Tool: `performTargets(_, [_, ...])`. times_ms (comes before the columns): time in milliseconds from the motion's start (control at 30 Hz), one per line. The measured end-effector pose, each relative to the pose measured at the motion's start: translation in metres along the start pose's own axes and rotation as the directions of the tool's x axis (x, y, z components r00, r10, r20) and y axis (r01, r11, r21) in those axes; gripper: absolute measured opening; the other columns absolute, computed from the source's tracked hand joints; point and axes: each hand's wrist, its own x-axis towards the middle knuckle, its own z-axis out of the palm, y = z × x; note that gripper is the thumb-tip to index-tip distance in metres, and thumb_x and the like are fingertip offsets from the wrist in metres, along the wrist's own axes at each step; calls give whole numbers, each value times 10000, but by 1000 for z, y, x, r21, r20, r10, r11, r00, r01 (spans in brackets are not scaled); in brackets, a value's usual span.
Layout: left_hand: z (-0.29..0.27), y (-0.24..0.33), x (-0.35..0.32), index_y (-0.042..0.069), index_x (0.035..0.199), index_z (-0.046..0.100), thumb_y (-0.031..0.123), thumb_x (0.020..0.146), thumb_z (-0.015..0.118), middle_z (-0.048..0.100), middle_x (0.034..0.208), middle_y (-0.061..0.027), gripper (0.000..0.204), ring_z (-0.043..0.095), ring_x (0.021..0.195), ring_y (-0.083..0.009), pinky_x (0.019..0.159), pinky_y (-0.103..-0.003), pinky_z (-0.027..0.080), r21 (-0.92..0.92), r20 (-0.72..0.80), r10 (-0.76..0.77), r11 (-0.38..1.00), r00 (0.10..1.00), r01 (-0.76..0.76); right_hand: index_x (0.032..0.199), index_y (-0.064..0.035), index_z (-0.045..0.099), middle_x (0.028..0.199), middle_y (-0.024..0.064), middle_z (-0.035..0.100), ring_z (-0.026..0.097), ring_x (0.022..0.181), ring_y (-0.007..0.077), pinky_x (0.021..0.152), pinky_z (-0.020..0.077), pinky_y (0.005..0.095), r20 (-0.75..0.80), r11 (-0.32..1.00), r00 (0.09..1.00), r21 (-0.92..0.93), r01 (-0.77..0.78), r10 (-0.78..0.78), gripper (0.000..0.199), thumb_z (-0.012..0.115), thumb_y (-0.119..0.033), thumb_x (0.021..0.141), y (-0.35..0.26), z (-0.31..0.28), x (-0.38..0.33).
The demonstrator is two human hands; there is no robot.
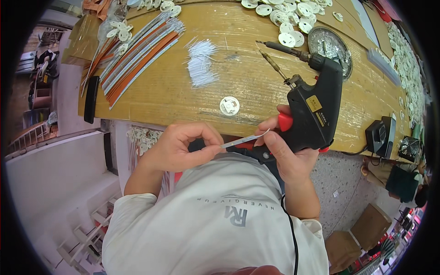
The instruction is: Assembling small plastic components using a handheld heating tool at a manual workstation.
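Observation:
In front of me, my left hand (188,146) pinches one end of a short, narrow white LED strip (240,140) between thumb and fingers. The strip's other end lies between the thumb and forefinger of my right hand (288,153). That same hand also holds a black soldering gun (321,87) with a red trigger (285,121). The gun's metal tip and solder feed tube point toward the far left, above the table. A round white disc (229,106) with small parts on it lies on the table just beyond my hands.
On the wooden table (160,103) lie bundled LED strips (140,59), a pile of thin white wires (201,64) and heaps of white discs (293,16). Behind the gun is a round dark metal tray (343,46). A black box (376,135) stands at right; a person (403,178) is beyond.

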Motion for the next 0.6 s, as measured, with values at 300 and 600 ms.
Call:
performTargets(300, [6, -2, -3, -59, 1008, 702, -67, 917, 717, 748, 1021, -163, 92, 712, 932, -188, 805, -319, 557, -82, 61, -127, 988, 990, 132, 1378, 59, 528, 924, 161, 685, 674, 803, 210, 748, 579, 327, 35, 999, 999, -42, -28, 30, 489, 687, 112, 919, 5, 0, -3])
performTargets(600, [22, -4, 16, -46, 1075, 734, -24, 919, 769, 760, 995, -112, 161, 729, 869, -141, 706, -266, 564, -32, 89, -13, 999, 996, 16, 1384, 68, 525, 961, 143, 705, 680, 846, 184, 760, 571, 313, 97, 991, 991, -105, -82, 93, 507, 707, 121, 913, 9, 5, -5])
